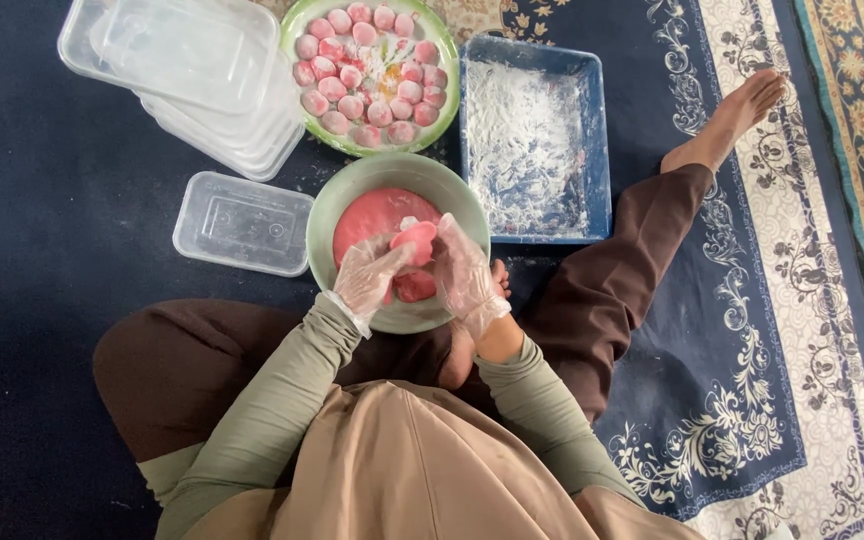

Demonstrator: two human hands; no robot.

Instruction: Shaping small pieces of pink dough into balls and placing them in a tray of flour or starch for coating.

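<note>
Person sits on the carpet (pixel 62 300), legs folded, seen from overhead. Both arms in olive sleeves bend at the elbows & angle inward, forearms meeting over a pale green bowl (pixel 352 185) set just in front of the knees.

L hand (pixel 370 275), in a clear thin plastic glove, comes in from lower left, wrist at the bowl's near rim, fingers curled up & closed on a small pink dough piece (pixel 417 238). R hand (pixel 464 272), also gloved, comes from the right w/ palm turned inward, fingers cupped against the same piece from the other side. So the piece sits pinched between both hands, held just above the bowl. Whether the R fingers truly clamp it or only press on it: can't tell exactly.

Inside the bowl: a big mass of pink dough (pixel 377 212) behind the hands, plus a darker lump (pixel 414 287) under them.

Beyond the bowl: green plate (pixel 444 45) full of round pink balls (pixel 352 105), ringed around a floury middle. To its right, touching-close, a blue tray (pixel 597 130) dusted w/ white flour. Left of the plate: stack of clear plastic containers (pixel 177 65); one more clear container (pixel 242 222) lies just left of the bowl. Bare foot (pixel 742 110) stretches out to the right of the tray.
</note>
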